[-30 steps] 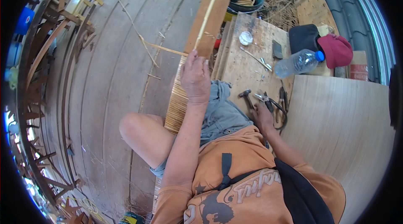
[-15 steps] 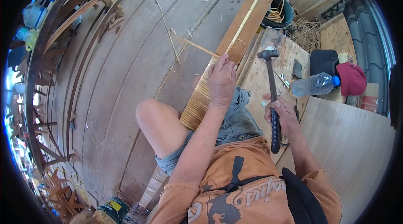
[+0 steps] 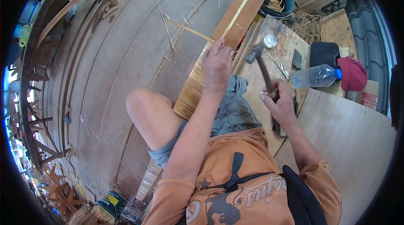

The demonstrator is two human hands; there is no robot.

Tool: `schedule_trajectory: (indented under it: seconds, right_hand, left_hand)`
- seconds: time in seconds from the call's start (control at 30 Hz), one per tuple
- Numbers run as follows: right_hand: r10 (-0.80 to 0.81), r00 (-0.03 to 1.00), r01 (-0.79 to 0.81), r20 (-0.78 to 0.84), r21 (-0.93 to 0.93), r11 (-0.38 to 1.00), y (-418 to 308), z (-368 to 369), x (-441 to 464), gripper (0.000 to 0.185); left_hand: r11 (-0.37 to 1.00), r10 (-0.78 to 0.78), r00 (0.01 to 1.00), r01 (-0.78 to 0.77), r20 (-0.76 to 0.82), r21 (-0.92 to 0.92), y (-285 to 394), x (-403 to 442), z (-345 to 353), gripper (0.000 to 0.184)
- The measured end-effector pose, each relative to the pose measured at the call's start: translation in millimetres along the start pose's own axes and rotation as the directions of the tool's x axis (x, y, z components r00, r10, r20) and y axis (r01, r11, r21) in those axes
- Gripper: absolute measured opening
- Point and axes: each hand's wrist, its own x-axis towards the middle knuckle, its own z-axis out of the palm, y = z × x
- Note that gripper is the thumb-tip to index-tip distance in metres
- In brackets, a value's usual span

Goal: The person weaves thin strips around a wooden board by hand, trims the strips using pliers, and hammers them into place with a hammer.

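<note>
My right hand is wrapped round the handle of a ball-peen hammer, whose head points up and to the left. My left hand has its fingers closed at the upper end of the cane wrapping on a long brown board. A pale cane strip runs lengthwise along the board into those fingers. From the same spot a thin loose cane end sticks out to the left. The wrapped part of the board passes over my lap.
To the right, a worn wooden bench carries a round tin, a plastic bottle and a red cap. A dark bucket of cane coils stands behind. Cane offcuts lie on the plank floor.
The hammer has tilted left and its head has come lower, nearer my left hand. My right hand has shifted its hold up the handle. My left hand still holds the strip.
</note>
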Motion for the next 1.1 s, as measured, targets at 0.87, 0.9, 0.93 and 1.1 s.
schedule_trajectory:
  seconds: [0.87, 0.9, 0.93, 1.1]
  right_hand:
    - [-0.094, 0.993, 0.096, 0.071, -0.029, 0.995, -32, 7, -1, 0.026]
    - [-0.137, 0.988, 0.137, 0.069, 0.000, 0.991, -35, 7, -2, 0.026]
    - [-0.139, 0.988, 0.140, 0.072, -0.002, 0.990, -28, 10, 0, 0.026]
    - [0.009, 0.994, 0.014, 0.112, -0.206, 0.978, -2, 15, 17, 0.023]
  left_hand:
    - [1.000, -0.014, 1.000, 0.014, 0.003, 0.011, 2, -3, 2, 0.012]
    - [1.000, -0.018, 1.000, 0.018, 0.002, 0.010, 2, -3, 1, 0.012]
    - [0.999, -0.019, 1.000, 0.019, 0.014, 0.026, 2, -2, 1, 0.012]
    - [0.999, 0.010, 0.999, -0.009, -0.032, 0.032, -3, 1, 5, 0.013]
